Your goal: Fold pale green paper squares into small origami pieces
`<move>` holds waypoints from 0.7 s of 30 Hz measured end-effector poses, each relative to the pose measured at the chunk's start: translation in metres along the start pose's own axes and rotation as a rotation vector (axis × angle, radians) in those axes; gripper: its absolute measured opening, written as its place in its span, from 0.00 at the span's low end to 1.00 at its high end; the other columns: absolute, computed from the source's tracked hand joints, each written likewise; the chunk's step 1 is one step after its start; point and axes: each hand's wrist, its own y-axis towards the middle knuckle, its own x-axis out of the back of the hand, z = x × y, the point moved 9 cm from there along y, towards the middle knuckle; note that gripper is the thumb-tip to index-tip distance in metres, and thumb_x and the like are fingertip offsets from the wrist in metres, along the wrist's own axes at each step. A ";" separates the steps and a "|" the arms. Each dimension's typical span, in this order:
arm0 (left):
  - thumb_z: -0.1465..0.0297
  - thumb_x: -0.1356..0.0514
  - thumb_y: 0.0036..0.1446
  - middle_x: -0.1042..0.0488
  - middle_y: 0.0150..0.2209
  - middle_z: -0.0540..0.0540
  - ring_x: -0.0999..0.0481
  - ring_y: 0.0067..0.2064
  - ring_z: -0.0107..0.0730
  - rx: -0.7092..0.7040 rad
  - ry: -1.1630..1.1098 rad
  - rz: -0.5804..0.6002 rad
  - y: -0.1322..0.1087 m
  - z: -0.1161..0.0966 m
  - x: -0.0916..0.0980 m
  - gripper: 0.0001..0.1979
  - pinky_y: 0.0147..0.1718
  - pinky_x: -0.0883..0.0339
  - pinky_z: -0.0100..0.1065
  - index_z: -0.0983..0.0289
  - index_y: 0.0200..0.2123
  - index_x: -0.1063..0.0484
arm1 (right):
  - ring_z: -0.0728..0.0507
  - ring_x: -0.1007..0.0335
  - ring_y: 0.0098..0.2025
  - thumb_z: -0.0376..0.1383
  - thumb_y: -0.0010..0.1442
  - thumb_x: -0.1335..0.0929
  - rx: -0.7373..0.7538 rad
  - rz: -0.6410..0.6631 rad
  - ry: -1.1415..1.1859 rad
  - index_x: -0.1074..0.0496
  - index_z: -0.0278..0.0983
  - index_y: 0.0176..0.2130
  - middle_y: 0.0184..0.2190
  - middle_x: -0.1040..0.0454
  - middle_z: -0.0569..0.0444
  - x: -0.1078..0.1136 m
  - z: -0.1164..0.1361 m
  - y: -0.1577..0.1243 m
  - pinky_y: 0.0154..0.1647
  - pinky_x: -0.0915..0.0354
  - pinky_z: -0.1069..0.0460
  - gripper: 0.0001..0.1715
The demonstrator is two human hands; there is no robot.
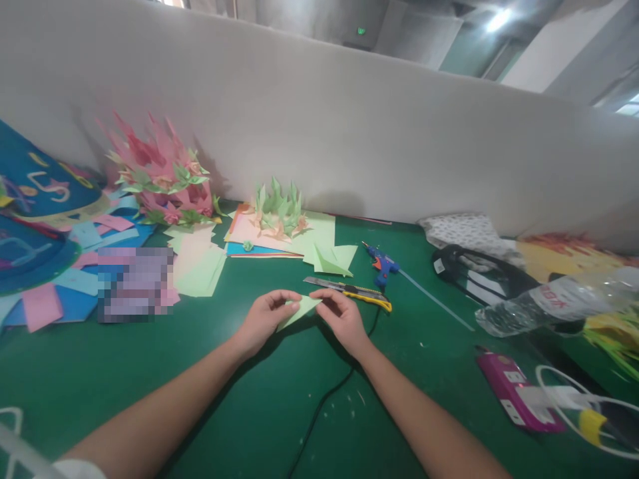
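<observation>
One green table (224, 412) spans the scene; at its middle, left hand (263, 319) and right hand (345, 324), just near of a yellow-handled cutter (355, 291), pinch pale green paper (299, 313) between thumbs and fingers.

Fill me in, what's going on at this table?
A person's left hand and right hand pinch a small piece of light green paper. Just beyond the hands, a utility knife and a blue glue gun lie on the green table. Farther back, a green paper crown sits on stacked sheets.
</observation>
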 end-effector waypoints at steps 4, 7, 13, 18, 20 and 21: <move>0.67 0.37 0.43 0.34 0.23 0.46 0.37 0.23 0.21 -0.135 0.098 -0.075 -0.002 -0.011 0.002 0.12 0.23 0.44 0.24 0.65 0.32 0.31 | 0.47 0.33 0.34 0.30 0.53 0.37 0.072 -0.028 -0.056 0.33 0.37 0.36 0.32 0.31 0.54 -0.001 0.004 -0.002 0.35 0.35 0.52 0.08; 0.68 0.37 0.42 0.31 0.27 0.48 0.33 0.27 0.24 -0.156 0.080 -0.088 -0.003 -0.014 0.001 0.17 0.27 0.40 0.26 0.64 0.38 0.33 | 0.47 0.35 0.32 0.29 0.53 0.38 0.141 -0.037 -0.178 0.34 0.37 0.35 0.31 0.32 0.53 -0.004 0.013 -0.004 0.34 0.36 0.52 0.08; 0.67 0.39 0.45 0.29 0.28 0.52 0.32 0.28 0.26 -0.167 0.183 -0.091 -0.005 -0.014 0.001 0.10 0.28 0.39 0.27 0.66 0.32 0.29 | 0.47 0.37 0.31 0.29 0.52 0.37 0.270 -0.016 -0.328 0.33 0.38 0.33 0.30 0.32 0.54 -0.010 0.034 -0.008 0.33 0.38 0.52 0.06; 0.65 0.38 0.44 0.28 0.26 0.51 0.33 0.25 0.25 -0.162 0.178 -0.086 -0.007 -0.013 -0.002 0.11 0.24 0.39 0.26 0.65 0.31 0.29 | 0.46 0.36 0.31 0.30 0.54 0.37 0.340 -0.057 -0.361 0.33 0.38 0.31 0.28 0.32 0.54 -0.008 0.039 -0.011 0.33 0.38 0.51 0.05; 0.64 0.38 0.45 0.26 0.30 0.54 0.31 0.28 0.28 -0.160 0.196 -0.082 -0.007 -0.013 -0.003 0.12 0.28 0.38 0.28 0.66 0.33 0.27 | 0.46 0.35 0.32 0.29 0.54 0.37 0.358 -0.057 -0.362 0.32 0.39 0.31 0.29 0.31 0.53 -0.008 0.039 -0.012 0.33 0.37 0.51 0.05; 0.64 0.39 0.45 0.25 0.31 0.55 0.30 0.30 0.30 -0.154 0.198 -0.078 -0.008 -0.013 -0.004 0.13 0.30 0.37 0.29 0.66 0.33 0.26 | 0.46 0.35 0.33 0.29 0.55 0.37 0.364 -0.056 -0.366 0.32 0.39 0.32 0.29 0.31 0.53 -0.008 0.039 -0.012 0.34 0.37 0.50 0.06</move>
